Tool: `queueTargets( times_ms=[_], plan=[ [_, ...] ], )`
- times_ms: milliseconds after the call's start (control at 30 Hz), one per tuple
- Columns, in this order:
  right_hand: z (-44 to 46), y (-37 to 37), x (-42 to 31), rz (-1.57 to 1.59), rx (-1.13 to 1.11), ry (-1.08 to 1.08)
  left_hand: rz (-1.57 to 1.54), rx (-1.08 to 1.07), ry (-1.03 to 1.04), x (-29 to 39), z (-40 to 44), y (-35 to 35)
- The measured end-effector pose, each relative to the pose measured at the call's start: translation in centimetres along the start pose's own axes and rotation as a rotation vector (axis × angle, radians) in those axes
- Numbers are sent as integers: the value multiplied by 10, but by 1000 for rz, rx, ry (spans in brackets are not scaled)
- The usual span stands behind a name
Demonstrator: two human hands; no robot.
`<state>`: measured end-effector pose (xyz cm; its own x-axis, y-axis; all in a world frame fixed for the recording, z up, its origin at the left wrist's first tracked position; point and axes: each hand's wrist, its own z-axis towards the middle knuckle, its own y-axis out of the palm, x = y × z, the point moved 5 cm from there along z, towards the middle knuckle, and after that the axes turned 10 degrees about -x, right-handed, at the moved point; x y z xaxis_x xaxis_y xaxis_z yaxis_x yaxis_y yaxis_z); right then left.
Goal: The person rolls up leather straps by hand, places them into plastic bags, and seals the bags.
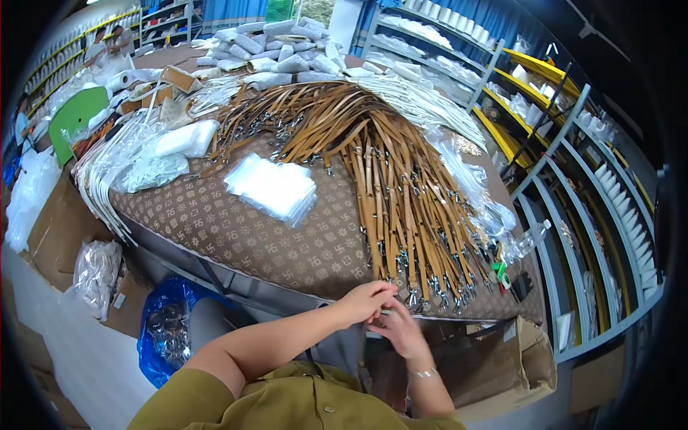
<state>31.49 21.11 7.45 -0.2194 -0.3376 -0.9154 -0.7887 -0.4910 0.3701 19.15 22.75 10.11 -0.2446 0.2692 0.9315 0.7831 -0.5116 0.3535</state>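
Observation:
My left hand (364,302) is at the table's front edge, its fingers curled together near the lower ends of the brown straps. My right hand (401,330), with a bracelet at the wrist, is just beside and below it, fingers partly spread and close to the left fingertips. Whether something small is between the hands cannot be made out. Many brown straps (387,193) with metal clips drape over the patterned table (215,229) and hang toward its front edge. A stack of clear plastic bags (271,188) lies left of the straps.
Grey rolls (276,54) are piled at the back. White cords (107,165) lie at the left. An open cardboard box (502,369) stands below my right hand, a blue bag (154,333) on the floor. A bottle (530,240) and green scissors (498,269) lie right. Two people are far back left.

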Motion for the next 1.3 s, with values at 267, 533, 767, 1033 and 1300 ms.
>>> queueTargets(
  times_ms=[267, 533, 767, 1033, 1300],
  plan=[
    [65, 59, 86, -159, -125, -15, 416, 537, 94, -39, -84, -51],
    [70, 64, 74, -301, 40, -76, 581, 1128, 414, -66, -122, -117],
    [62, 68, 44, -150, 93, -149, -372, 225, 215, -72, -65, -67],
    [64, 73, -4, -51, 117, 43, 748, -432, 125, -77, -103, 47],
    [-68, 106, -87, -654, -777, -67, 1433, 157, 737, 96, -164, 74]
  ],
)
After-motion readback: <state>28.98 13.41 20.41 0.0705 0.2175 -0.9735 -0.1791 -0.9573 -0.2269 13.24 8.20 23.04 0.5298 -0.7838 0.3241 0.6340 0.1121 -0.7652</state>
